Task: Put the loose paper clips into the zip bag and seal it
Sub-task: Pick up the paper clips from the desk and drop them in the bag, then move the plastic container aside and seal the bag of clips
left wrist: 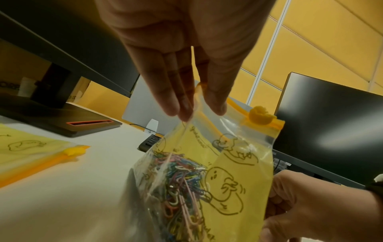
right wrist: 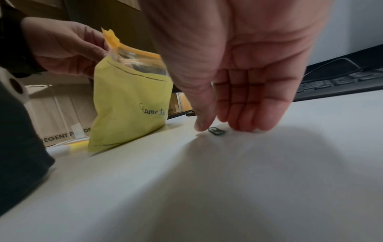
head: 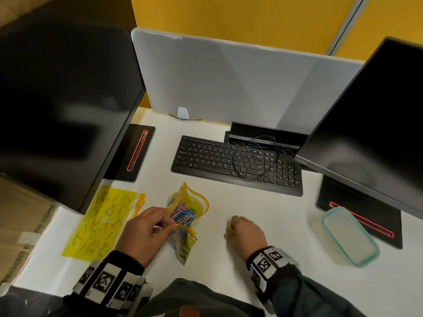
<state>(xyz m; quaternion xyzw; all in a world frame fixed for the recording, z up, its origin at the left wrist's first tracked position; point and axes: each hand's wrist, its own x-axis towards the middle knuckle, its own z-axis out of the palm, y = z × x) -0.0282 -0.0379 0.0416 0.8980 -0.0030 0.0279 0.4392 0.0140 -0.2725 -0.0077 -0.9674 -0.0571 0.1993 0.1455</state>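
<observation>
A yellow printed zip bag (head: pixel 201 203) (left wrist: pixel 234 180) (right wrist: pixel 128 106) stands on the white desk (head: pixel 263 213), its mouth open. Several coloured paper clips (head: pixel 184 215) (left wrist: pixel 180 185) fill its lower part. My left hand (head: pixel 166 221) (left wrist: pixel 194 111) pinches the bag's top edge and holds it up. The bag's yellow slider (left wrist: pixel 260 117) sits at one end of the zip. One dark loose paper clip (head: pixel 227 230) (right wrist: pixel 216 131) lies on the desk. My right hand (head: pixel 229 226) (right wrist: pixel 217 126) hovers over it, thumb and straight fingers on either side, fingertips at the desk surface, not gripping it.
A second yellow zip bag (head: pixel 103 220) (left wrist: pixel 31 150) lies flat to the left. A black keyboard (head: pixel 235 163) with a cable on it sits behind. A teal-rimmed container (head: pixel 350 236) rests at the right. Two dark monitors (head: pixel 57 110) (head: pixel 377 122) overhang both sides.
</observation>
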